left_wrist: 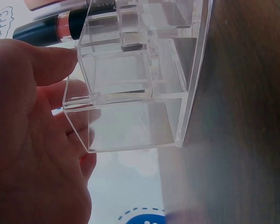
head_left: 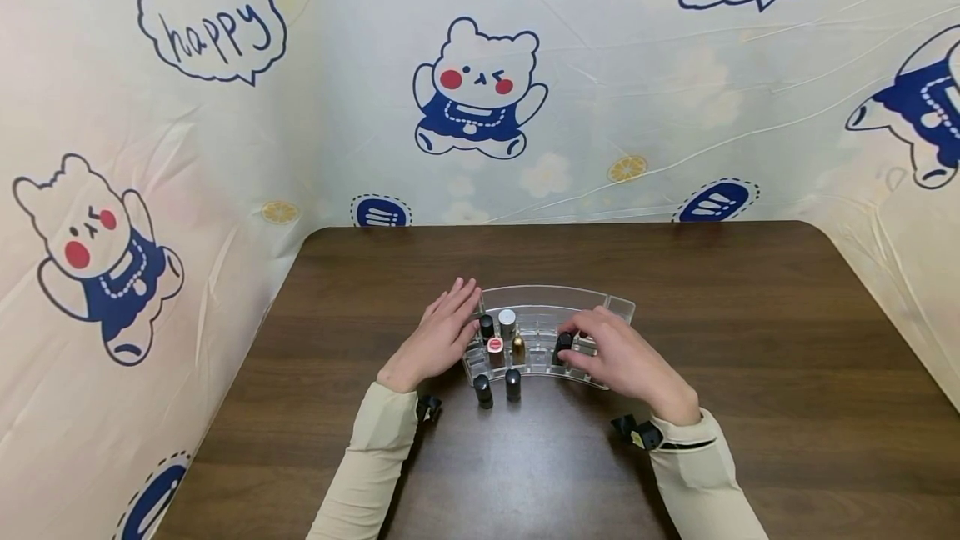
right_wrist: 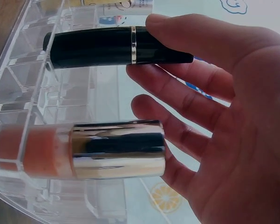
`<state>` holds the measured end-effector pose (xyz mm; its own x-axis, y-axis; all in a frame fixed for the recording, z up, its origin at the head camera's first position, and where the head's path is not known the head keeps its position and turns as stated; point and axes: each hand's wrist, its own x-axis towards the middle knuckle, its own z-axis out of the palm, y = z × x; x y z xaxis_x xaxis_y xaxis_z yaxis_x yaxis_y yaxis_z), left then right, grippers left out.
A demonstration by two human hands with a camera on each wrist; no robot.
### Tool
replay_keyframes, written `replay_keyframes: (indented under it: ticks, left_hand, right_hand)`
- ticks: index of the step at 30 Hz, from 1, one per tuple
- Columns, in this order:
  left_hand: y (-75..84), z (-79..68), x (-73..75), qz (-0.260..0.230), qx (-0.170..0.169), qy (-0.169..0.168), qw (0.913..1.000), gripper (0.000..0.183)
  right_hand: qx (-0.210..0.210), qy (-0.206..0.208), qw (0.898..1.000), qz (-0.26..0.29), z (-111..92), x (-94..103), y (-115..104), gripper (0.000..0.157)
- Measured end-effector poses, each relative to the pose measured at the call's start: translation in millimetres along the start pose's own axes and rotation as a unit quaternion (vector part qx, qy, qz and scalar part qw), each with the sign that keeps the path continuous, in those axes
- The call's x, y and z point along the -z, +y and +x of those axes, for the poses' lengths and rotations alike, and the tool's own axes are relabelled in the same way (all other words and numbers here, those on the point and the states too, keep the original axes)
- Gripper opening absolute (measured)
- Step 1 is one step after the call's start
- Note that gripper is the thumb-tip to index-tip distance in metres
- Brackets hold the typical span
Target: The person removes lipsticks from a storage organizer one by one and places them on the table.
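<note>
Bear-printed sheeting [head_left: 360, 115] backs the wood-grain table [head_left: 525, 473] under the organizer [head_left: 542, 327].

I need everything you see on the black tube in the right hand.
The slim black tube looks glossy, like plastic, with a thin metallic band around it. It is roughly upright, lower end at the clear organizer; whether it sits fully in a compartment is unclear. The right-hand grip pinches its upper part between thumb and fingers, the thumb partly hiding it.

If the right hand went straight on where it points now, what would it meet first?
The right hand would probably meet the tiered clear plastic organizer first; exact depth is unclear.
</note>
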<state>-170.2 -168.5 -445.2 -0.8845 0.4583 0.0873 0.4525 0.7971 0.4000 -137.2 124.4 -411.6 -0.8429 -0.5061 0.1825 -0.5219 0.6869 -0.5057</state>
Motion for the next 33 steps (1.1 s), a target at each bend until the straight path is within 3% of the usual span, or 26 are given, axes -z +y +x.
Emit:
replay_keyframes:
  ticks: [33]
  left_hand:
    - [1.1, -0.2, 0.5, -0.002, 0.003, -0.001, 1.0, 0.054]
  right_hand:
    - [0.038, 0.015, 0.999, 0.006, -1.7, 6.3, -6.8, 0.02]
